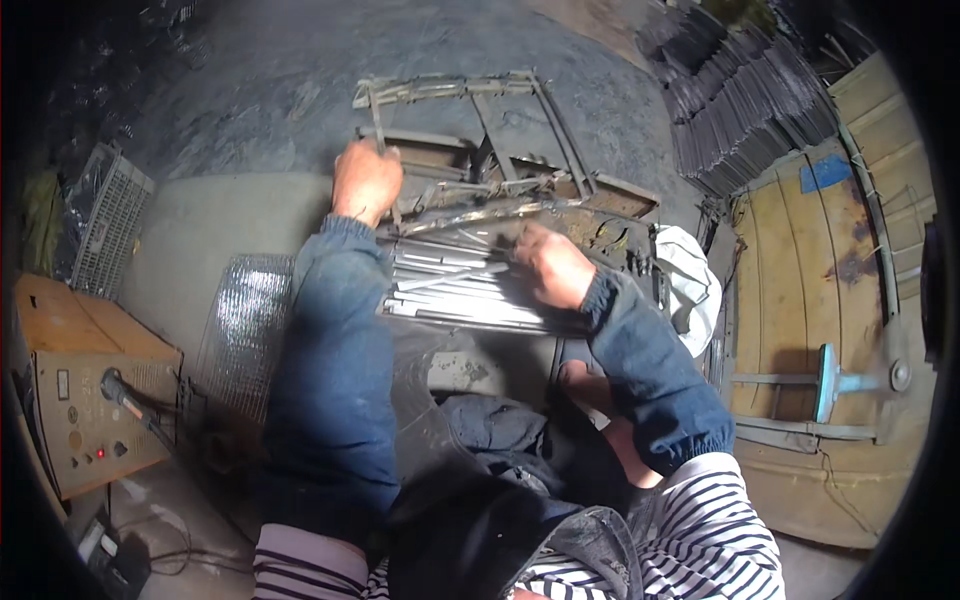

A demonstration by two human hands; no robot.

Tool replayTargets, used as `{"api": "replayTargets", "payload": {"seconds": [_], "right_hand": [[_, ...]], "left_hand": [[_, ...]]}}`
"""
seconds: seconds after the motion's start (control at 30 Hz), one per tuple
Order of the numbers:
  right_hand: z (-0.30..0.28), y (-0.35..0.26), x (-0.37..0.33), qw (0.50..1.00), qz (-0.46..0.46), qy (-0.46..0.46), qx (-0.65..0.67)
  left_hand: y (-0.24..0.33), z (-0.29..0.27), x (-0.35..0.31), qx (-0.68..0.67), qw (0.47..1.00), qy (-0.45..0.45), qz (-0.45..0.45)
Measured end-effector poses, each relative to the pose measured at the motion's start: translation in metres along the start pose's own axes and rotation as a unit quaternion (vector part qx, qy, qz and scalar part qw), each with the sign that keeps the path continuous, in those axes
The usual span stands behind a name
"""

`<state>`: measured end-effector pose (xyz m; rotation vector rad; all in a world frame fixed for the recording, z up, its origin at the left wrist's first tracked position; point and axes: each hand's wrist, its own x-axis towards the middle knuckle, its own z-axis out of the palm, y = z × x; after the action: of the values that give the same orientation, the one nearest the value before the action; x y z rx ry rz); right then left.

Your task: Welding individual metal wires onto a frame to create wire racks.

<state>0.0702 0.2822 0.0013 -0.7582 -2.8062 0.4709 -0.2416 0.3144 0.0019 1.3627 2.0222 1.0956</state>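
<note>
My left hand (365, 183) is closed around a side bar of a metal frame (483, 115), a welded rack of thin dark bars that stands tilted beyond my hands. My right hand (555, 268) has its fingers curled in, slightly blurred, near the lower bar of that frame; what they pinch, if anything, I cannot make out. Below and beside it lie several bright metal strips (450, 285), side by side and partly crossing, in strong light. Behind the strips, a dark metal jig or trough (630, 200) runs under the frame.
On the left stands an orange welding machine (95, 400) with a lit red lamp and a cable. A grey plastic crate (112, 220) leans behind it. Stacked dark sheets (745, 105) rise at far right. A yellow panel (800, 260) with a blue handle and a white cloth (688, 285) are at right.
</note>
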Motion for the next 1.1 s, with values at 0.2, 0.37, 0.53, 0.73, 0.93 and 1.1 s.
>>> {"api": "replayTargets", "payload": {"seconds": [0.2, 0.37, 0.53, 0.73, 0.93, 1.1], "right_hand": [[-0.092, -0.010, -0.004, 0.989, 0.056, 0.118, 0.063], [-0.117, 0.063, 0.047, 0.979, 0.172, 0.105, -0.010], [-0.099, 0.082, 0.087, 0.976, 0.178, 0.047, -0.114], [-0.081, 0.061, 0.092, 0.981, 0.151, 0.045, -0.110], [-0.066, 0.087, 0.090, 0.978, 0.190, 0.072, -0.045], [-0.078, 0.095, 0.093, 0.974, 0.199, 0.034, -0.098]], "left_hand": [[0.017, -0.003, -0.007, 0.026, 1.000, 0.006, 0.001], [0.015, -0.001, -0.005, 0.023, 1.000, 0.018, 0.009], [0.021, -0.005, -0.009, 0.016, 1.000, 0.007, 0.003], [0.019, -0.007, -0.013, 0.033, 0.999, 0.016, 0.010], [0.008, 0.003, -0.007, 0.020, 1.000, 0.017, 0.012], [0.006, 0.013, 0.006, -0.010, 0.999, 0.012, 0.040]]}}
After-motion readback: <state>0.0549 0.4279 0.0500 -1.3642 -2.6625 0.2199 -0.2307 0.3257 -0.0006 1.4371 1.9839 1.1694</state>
